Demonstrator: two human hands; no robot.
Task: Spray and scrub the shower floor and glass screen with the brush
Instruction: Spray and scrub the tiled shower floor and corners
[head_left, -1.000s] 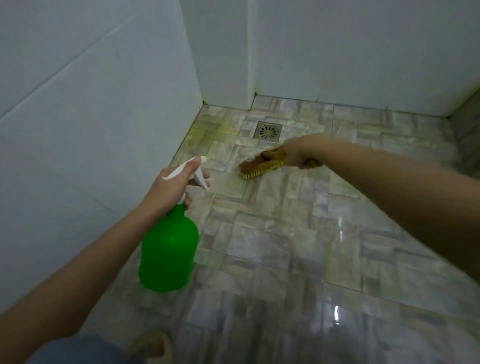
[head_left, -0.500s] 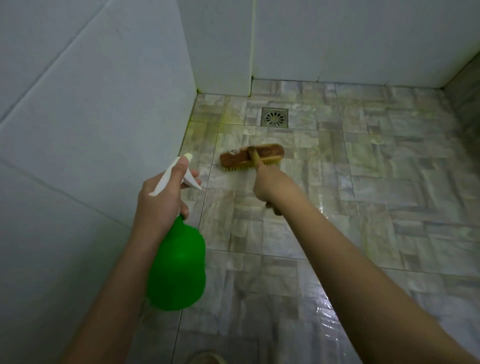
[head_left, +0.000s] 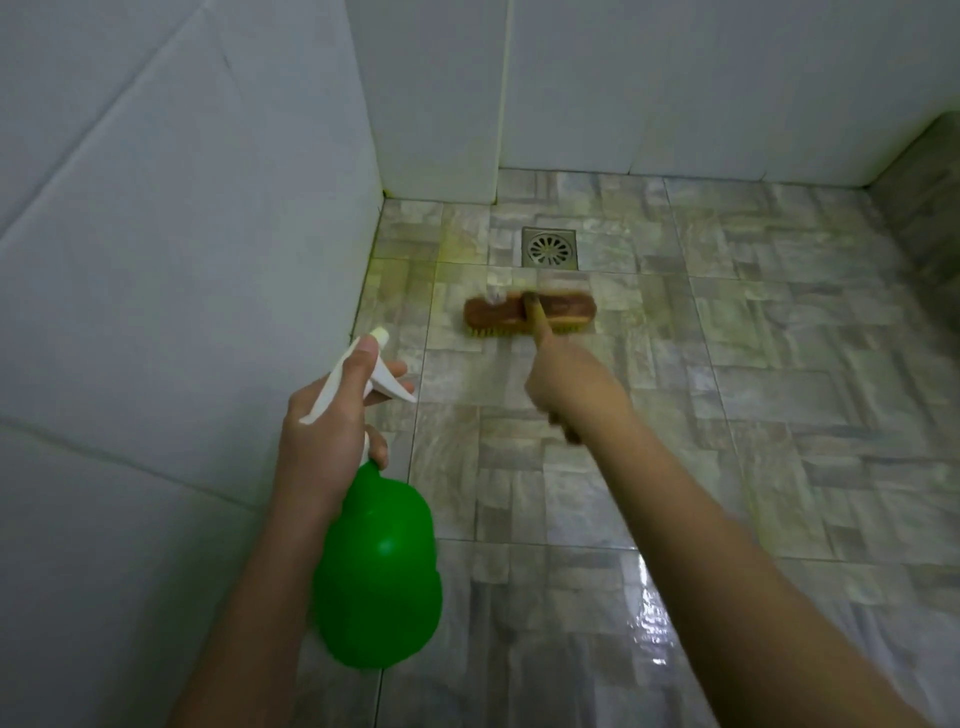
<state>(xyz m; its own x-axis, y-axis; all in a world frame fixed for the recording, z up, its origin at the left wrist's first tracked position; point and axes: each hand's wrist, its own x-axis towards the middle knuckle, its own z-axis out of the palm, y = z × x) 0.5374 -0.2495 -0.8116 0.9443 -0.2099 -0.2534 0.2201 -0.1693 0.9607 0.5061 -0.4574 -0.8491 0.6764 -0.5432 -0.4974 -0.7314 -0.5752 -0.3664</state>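
Brush on floor, green spray bottle in left hand.

Motion blur smears the brush just nearer than the drain, so the bristles are unclear. Its handle is mostly hidden inside the right grip. The left grip covers the spray bottle neck. Both forearms are cut off at the bottom edge.

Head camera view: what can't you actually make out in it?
- Glass screen: nowhere in the head view, beyond its edges.
- Brush: motion-blurred; its handle mostly hidden inside the right hand.
- Spray bottle: neck covered by the left hand; the opaque green body hides the liquid level.
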